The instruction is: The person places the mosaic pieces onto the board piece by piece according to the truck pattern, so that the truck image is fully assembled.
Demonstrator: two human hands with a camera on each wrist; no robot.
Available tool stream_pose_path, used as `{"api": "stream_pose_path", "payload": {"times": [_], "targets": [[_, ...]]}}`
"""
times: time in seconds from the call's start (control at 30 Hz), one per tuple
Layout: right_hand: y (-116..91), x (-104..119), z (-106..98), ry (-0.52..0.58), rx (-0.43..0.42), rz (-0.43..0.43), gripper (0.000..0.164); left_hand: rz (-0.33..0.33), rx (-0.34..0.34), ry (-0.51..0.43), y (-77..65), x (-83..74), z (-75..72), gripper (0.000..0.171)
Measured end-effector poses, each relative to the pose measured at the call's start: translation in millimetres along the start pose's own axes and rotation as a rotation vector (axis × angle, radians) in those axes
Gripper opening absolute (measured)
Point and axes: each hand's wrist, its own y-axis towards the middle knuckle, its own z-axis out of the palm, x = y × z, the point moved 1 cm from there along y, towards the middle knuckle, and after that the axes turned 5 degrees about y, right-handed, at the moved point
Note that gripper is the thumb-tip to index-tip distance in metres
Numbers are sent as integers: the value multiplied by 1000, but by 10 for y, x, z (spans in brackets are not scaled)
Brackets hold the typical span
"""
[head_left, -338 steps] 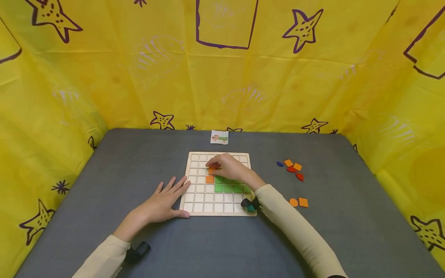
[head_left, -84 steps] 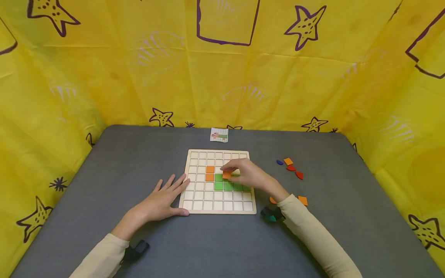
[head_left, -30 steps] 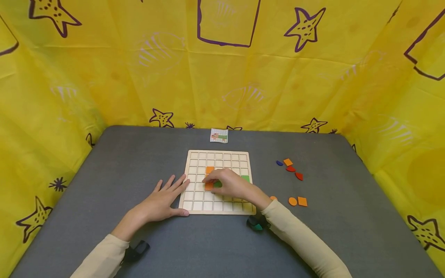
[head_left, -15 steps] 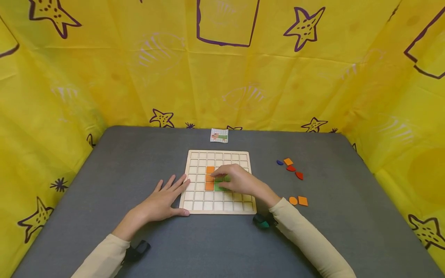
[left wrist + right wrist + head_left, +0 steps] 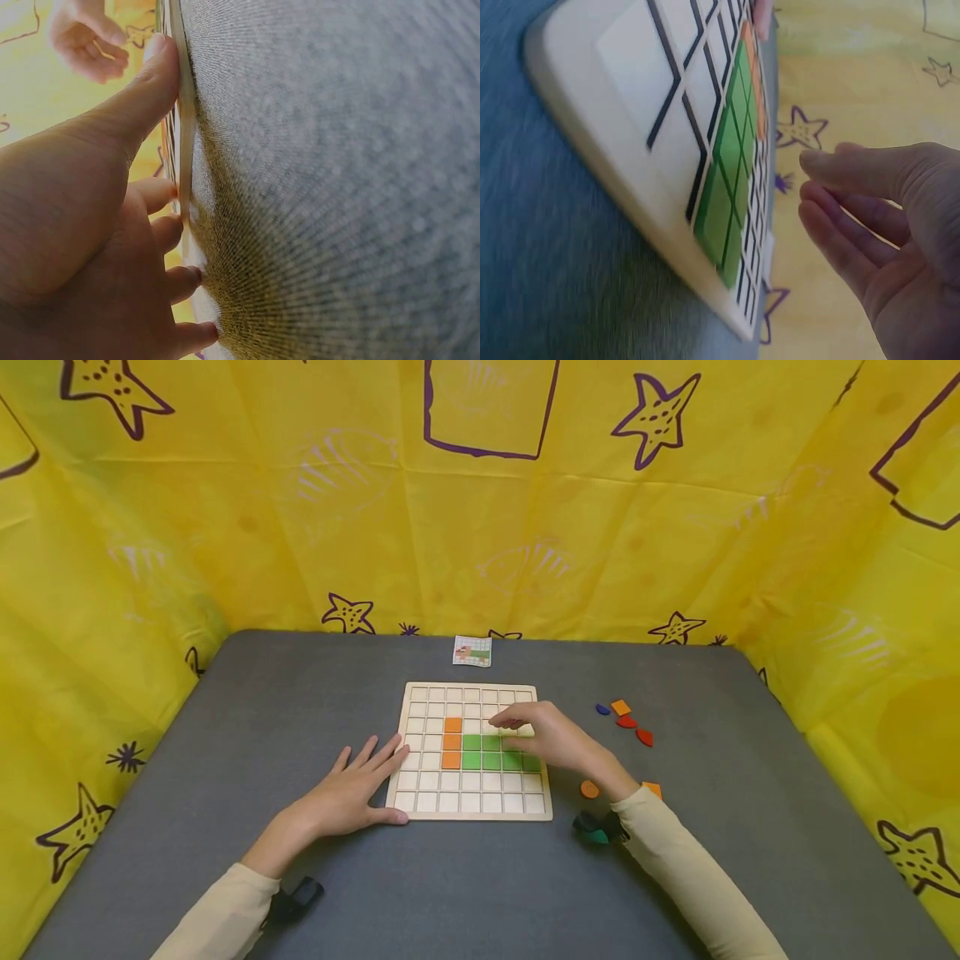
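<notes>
A wooden grid board (image 5: 430,802) lies on the grey table. Three orange square tiles (image 5: 452,742) form a column on it, with two rows of green square tiles (image 5: 491,761) to their right. My left hand (image 5: 345,797) lies spread at the board's left side, fingertips and thumb right at the rim; in the left wrist view the thumb (image 5: 154,75) touches the board's edge. My right hand (image 5: 558,739) hovers above the right part of the board, over the green tiles. Its fingers are loosely bent, and the right wrist view shows nothing between thumb and fingertips (image 5: 810,202).
Right of the board lie an orange square (image 5: 621,707), a blue piece (image 5: 602,709) and two red pieces (image 5: 626,722). Nearer me are an orange circle (image 5: 589,789) and another orange square (image 5: 652,789), partly behind the sleeve. A small pattern card (image 5: 472,652) lies beyond the board.
My right hand took an orange square from the right, set it at the bottom of the orange column, let go and has drawn back rightward. The left hand has stayed put.
</notes>
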Motion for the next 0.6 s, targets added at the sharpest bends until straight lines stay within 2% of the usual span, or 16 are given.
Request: {"api": "stream_pose_path", "payload": {"times": [0.6], "targets": [[-316, -283, -348, -15, -103, 80, 36, -6, -2, 3, 2, 4, 10, 99]]}}
